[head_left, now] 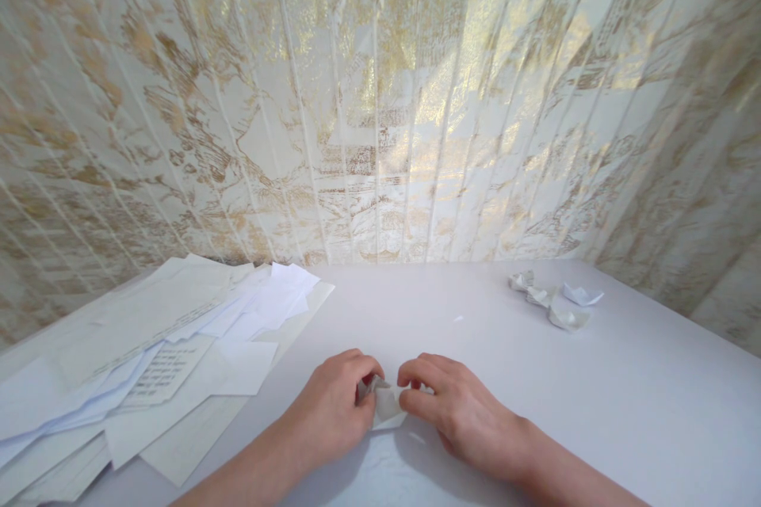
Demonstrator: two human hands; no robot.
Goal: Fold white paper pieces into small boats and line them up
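Between my two hands, low in the middle of the head view, is a small folded paper piece (388, 407), whitish with a pointed lower edge. My left hand (343, 396) has its thumb and fingers closed on the left end of it. My right hand (453, 405) is curled at the right end, with the index finger and thumb against the paper's edge. Part of the folded paper is hidden behind my fingers. Just below it lies a tiny white scrap (417, 438) on the table.
A white table (392, 309) meets a wall with a gold-patterned, pleated covering (380, 111). Loose paper sheets (178, 404), some printed, overlap at the left. Several small folded papers (569, 318) sit at the back right. Another paper scrap (458, 318) lies near the middle.
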